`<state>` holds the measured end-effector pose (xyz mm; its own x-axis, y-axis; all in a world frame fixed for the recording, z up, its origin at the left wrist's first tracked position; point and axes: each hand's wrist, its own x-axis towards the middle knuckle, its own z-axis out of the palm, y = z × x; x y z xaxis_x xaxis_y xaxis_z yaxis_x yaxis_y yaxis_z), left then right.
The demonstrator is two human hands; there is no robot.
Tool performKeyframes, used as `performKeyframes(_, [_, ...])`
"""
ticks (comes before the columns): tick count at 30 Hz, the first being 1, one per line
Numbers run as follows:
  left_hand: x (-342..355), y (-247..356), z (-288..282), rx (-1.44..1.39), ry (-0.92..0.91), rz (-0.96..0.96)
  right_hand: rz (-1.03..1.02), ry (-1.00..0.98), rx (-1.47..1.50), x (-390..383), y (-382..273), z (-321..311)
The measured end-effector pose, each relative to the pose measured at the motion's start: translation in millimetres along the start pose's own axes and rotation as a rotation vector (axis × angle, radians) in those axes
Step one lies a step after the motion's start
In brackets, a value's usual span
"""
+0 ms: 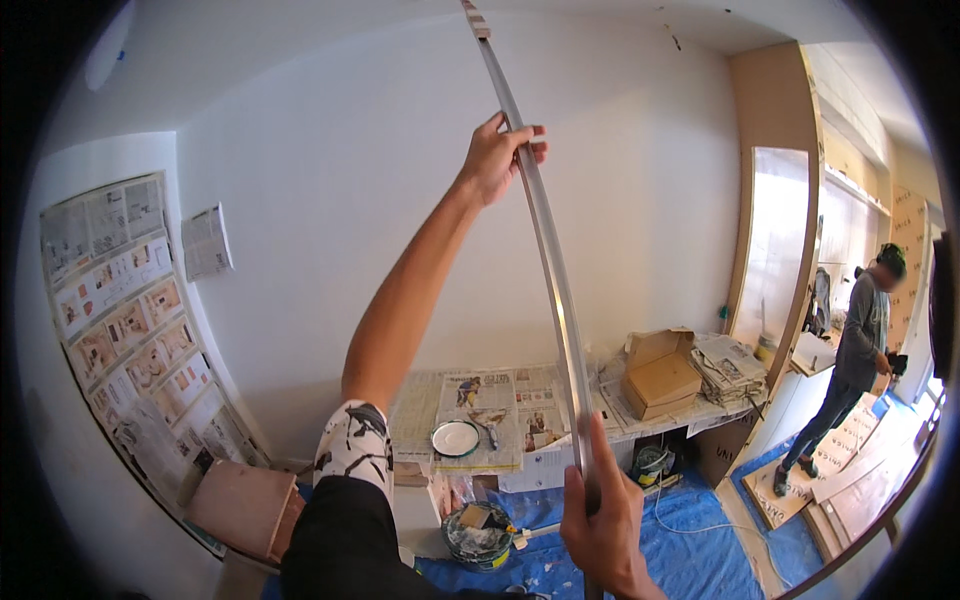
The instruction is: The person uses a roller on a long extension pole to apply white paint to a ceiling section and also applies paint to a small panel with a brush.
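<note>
A long silver metal pole (548,235) rises slantwise in front of me, from the lower edge up to the ceiling. At its top end is a small pale, striped piece (478,22) whose kind I cannot make out. High up, my left hand (493,160) is closed around the pole, with that arm stretched upward. My right hand (608,525) grips it low down, thumb lying along the shaft. Behind the pole stands a plain white wall (350,200). The pole's lowest end runs out of view.
A newspaper-covered bench (400,410) holds a round white lid (456,438), a cardboard box (660,375) and stacked newspapers (728,365). Below, a bucket (477,535) stands on blue sheeting (690,540). A papered door (130,310) is at left; another person (860,330) stands at right.
</note>
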<state>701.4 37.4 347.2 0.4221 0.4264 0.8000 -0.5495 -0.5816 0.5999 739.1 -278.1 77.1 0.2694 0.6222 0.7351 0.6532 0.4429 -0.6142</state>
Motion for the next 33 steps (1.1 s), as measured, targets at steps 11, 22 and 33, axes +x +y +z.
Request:
performKeyframes(11, [88, -89, -94, 0.048, -0.052, -0.07, -0.045, 0.019, -0.039, 106, 63, 75])
performKeyframes(22, [23, -110, -34, 0.024, -0.062, -0.126, 0.166, -0.024, -0.071, 31, 90, 47])
performKeyframes(33, [73, -120, -14, -0.004, -0.078, -0.101, 0.051, 0.036, -0.083, 71, 97, 27])
